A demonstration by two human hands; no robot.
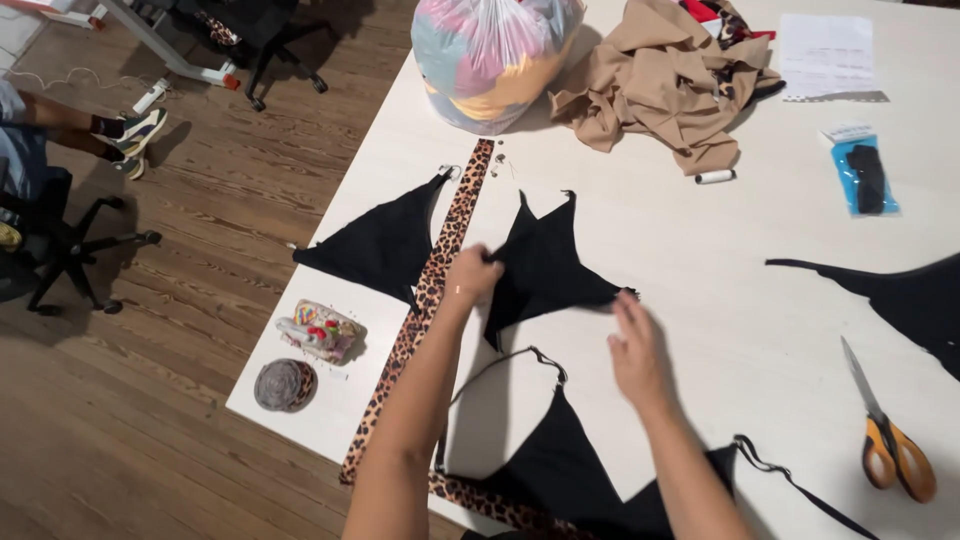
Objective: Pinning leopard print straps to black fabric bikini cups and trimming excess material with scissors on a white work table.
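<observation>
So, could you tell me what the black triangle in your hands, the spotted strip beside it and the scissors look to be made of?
The black triangle, pinched by the left hand and touched by the right hand, looks like soft matte fabric: it folds and drapes. The spotted strip seems a flat printed textile band. The scissors show shiny metal blades and glossy orange handles, likely plastic.

Head view, single: worn on your head, angled steeply down and forward over the white table (700, 260), close to your forearms, wooden floor (180, 400) at left.
</observation>
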